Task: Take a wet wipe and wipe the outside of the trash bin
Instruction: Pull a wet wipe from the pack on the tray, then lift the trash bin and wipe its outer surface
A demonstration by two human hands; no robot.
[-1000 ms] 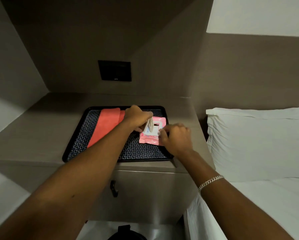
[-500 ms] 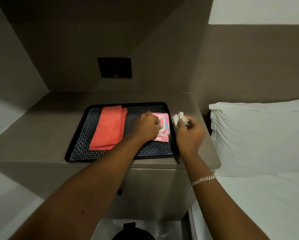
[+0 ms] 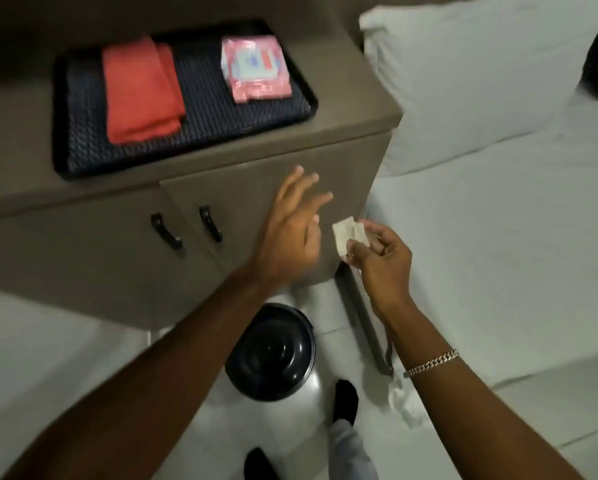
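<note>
Above the trash bin (image 3: 271, 351), a folded wet wipe (image 3: 347, 235) is pinched by the right hand (image 3: 380, 258); the left hand (image 3: 290, 237) is splayed, empty. The wipe should be unfolded first, probably.

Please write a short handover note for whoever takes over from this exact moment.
Right hand: pinching a folded wipe in front of the cabinet.
Left hand: open, empty, fingers spread.
Wipe pack: lying on the tray beside a red cloth.
Bin: on the floor below the hands, lid on.
Done: wipe taken.
Left: unfold it if needed, reach down, wipe the bin's outside all round.
</note>
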